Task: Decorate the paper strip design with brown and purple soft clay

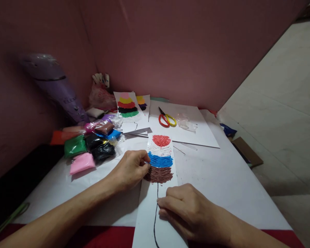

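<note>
In front of me lies a narrow white card (144,224) with textured clay-like bands. From top to bottom they are red (161,140), white (162,150), blue (160,161) and brown (160,175). A thin black strand (155,227) runs down from the brown band along the card. My left hand (133,168) is closed in a pinch at the left edge of the blue and brown bands; what its fingertips hold is hidden. My right hand (188,210) rests on the card's right side, its fingers curled together and their tips at the black strand.
Bagged coloured clay packs (76,146) lie to the left, near a tilted purple bottle (59,86). Behind the card are scissors (166,119) on a white board (204,134), a clear plastic bag (186,122), metal rulers (136,132) and another banded card (127,105).
</note>
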The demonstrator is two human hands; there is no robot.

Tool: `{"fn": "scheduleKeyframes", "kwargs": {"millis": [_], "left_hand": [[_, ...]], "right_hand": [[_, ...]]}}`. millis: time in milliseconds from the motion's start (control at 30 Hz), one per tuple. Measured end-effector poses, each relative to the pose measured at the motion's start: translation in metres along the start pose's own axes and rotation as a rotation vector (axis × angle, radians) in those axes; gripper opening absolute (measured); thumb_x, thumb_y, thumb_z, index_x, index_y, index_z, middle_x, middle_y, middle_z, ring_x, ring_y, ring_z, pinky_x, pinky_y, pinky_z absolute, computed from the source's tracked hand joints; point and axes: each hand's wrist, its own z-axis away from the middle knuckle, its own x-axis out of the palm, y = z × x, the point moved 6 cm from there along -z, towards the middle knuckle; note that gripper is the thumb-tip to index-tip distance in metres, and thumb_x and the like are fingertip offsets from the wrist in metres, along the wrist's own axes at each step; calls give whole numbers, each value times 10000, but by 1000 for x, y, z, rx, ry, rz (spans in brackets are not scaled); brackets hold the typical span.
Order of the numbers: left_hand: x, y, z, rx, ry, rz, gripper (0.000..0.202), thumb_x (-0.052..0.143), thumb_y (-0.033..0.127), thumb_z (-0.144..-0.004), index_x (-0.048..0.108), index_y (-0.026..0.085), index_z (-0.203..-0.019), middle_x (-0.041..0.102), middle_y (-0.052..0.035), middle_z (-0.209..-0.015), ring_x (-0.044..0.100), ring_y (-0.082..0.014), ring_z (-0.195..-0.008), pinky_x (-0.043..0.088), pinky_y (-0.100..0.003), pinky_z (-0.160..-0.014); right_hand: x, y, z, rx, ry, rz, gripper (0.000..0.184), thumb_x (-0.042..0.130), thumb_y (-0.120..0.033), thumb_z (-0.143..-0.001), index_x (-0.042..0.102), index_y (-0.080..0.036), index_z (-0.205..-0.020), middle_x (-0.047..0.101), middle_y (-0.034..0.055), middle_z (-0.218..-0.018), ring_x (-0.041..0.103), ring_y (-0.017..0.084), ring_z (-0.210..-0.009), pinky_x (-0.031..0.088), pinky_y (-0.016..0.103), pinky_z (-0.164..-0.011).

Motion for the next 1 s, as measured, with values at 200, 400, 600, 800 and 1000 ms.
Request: {"fn": "scheduleKeyframes", "kwargs": {"millis": [200, 400, 600, 800, 1000], "left_hand": [[-3, 3, -1, -35, -20, -23, 70, 546, 161, -744, 613, 147, -732, 662, -26, -609, 613, -155, -569, 412, -226, -510], [-6, 2, -2, -53, -12, -31, 66, 556, 160, -741, 619, 147, -724, 665, -25, -603, 612, -155, -563, 406, -221, -502], [-9, -1, -4, -44, 8, -45, 68, 570, 174, -732, 630, 146, -720, 643, -14, -588, 587, -149, -565, 385, -219, -507], [-13, 1, -5, -49, 27, -55, 79, 579, 188, -714, 641, 140, -701, 579, 10, -539, 495, -124, -521, 327, -215, -490], [-18, 6, -6, -72, 33, -13, 102, 582, 206, -705, 645, 127, -706, 478, 42, -485, 410, -102, -488, 272, -203, -460]], "right_hand": [[1, 1, 0, 13, 0, -21, 249, 413, -186, -933, 615, -146, -793, 510, 1, -608, 394, 136, -511, 302, 295, -463], [2, 1, 1, 0, 9, -31, 242, 387, -183, -943, 602, -153, -837, 521, 10, -609, 412, 144, -507, 305, 300, -457], [2, 1, 1, 21, -6, -23, 244, 395, -182, -941, 600, -154, -811, 525, 13, -617, 423, 140, -519, 311, 294, -473], [2, 1, 1, 24, -11, -19, 252, 396, -184, -943, 587, -160, -780, 515, 10, -613, 403, 136, -516, 283, 296, -473], [1, 1, 1, 20, -2, -31, 268, 390, -178, -943, 591, -156, -766, 514, 11, -611, 404, 138, -513, 289, 297, -465]]}}
